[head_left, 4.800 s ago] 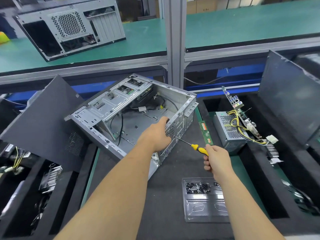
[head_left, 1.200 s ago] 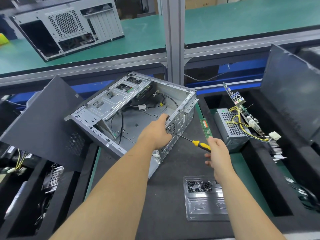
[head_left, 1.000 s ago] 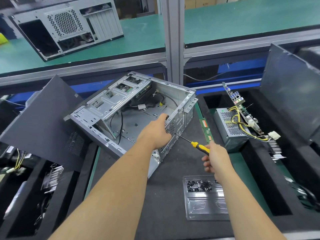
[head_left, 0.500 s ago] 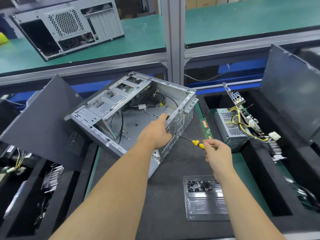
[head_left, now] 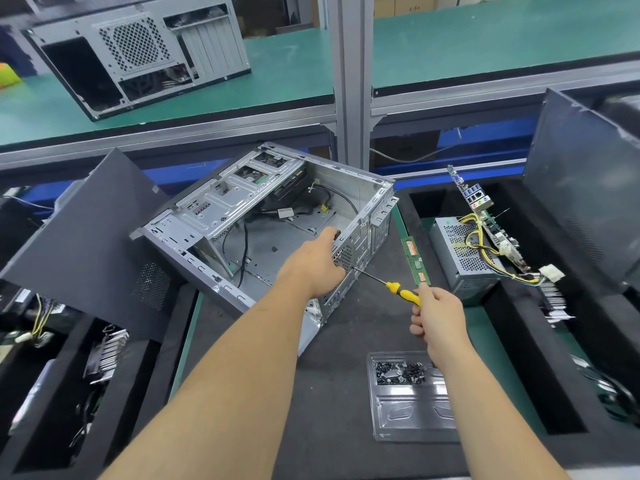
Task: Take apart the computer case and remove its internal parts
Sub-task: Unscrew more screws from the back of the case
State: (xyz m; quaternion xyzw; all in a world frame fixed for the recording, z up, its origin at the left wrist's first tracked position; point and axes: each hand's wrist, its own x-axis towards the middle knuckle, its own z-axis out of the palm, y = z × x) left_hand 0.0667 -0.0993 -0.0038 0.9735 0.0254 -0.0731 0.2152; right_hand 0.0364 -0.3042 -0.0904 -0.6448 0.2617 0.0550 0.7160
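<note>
An open grey computer case (head_left: 242, 216) lies on its side on the black mat, with black cables and a drive cage inside. My left hand (head_left: 313, 265) grips the case's rear panel at the fan grille, thumb inside. My right hand (head_left: 438, 318) holds a yellow-handled screwdriver (head_left: 403, 292); its tip touches the rear panel just right of my left hand.
A green RAM stick (head_left: 415, 261) lies right of the case. A power supply (head_left: 460, 258) and motherboard (head_left: 485, 220) sit in the right foam bin. A clear tray with screws (head_left: 408, 396) lies near me. Dark side panels (head_left: 86, 244) lean at left and right. Another case (head_left: 138, 53) sits on the far shelf.
My right hand shifted slightly along the screwdriver handle while the tip stayed at the rear panel. My left hand and the case stayed in place.
</note>
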